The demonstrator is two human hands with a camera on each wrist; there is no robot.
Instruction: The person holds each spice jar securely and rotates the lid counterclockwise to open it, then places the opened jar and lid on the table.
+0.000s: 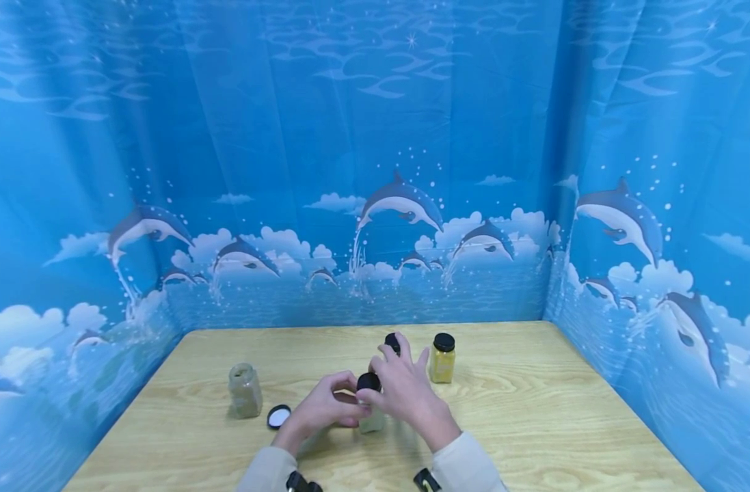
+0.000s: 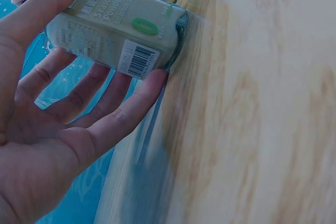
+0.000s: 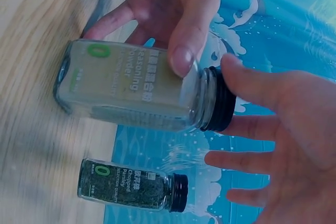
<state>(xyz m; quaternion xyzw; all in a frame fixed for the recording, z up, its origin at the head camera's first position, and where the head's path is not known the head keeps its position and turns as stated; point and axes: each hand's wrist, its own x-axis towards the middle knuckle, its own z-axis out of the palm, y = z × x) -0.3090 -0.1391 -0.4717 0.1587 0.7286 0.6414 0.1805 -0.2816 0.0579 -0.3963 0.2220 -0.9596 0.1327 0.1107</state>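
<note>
My left hand [image 1: 328, 404] grips the body of a square glass jar of seasoning powder [image 3: 131, 85], thumb on the printed face and fingers around the other side. The jar holds a pale powder and shows a barcode sticker in the left wrist view [image 2: 138, 60]. Its black screw lid [image 3: 219, 99] sits on the neck. My right hand [image 1: 405, 386] pinches this lid between thumb and forefinger, with the other fingers spread out. In the head view the hands partly cover the jar, which stands roughly upright.
Behind the right hand stands a chopped parsley jar [image 3: 126, 184] with a black lid. A yellow-filled jar [image 1: 443, 360] is to its right. At left are a lidless glass jar [image 1: 245, 393] and an upturned black lid [image 1: 279, 416] on the wooden table [image 1: 553, 424]. A dolphin-print curtain surrounds the table.
</note>
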